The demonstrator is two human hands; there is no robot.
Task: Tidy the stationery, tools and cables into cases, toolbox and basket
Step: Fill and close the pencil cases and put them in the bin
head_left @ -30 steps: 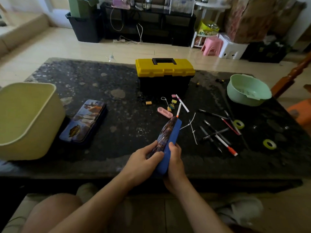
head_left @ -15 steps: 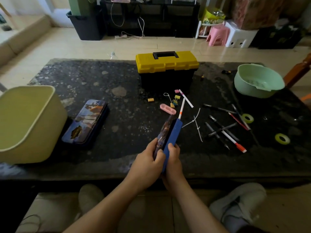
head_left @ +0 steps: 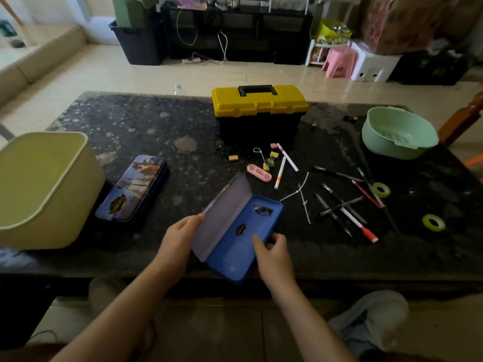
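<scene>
The blue case (head_left: 239,235) lies open at the near edge of the table (head_left: 156,131), straight in front of the closed yellow toolbox (head_left: 258,111). The left hand (head_left: 180,237) pinches the lid's free edge and props it up and leftward, likely so the tray stays clear for loading. The right hand (head_left: 273,250) curls over the tray's near right rim, thumb inside, pressing it down so the case doesn't tip while the lid is held back. The tray looks nearly bare, just a couple of dark marks I can't make out. The things that would go in lie right of the case: pens (head_left: 342,207) scattered in a crossed heap, two white markers (head_left: 283,165) nearer the toolbox, cable ties (head_left: 300,194) between them. A second case (head_left: 132,188) sits shut to the left, beside the pale bin (head_left: 44,189). The green basket (head_left: 398,133) stands far right of the toolbox. Filling hasn't started, I'd say; freeing the right hand for the pens seems next.
</scene>
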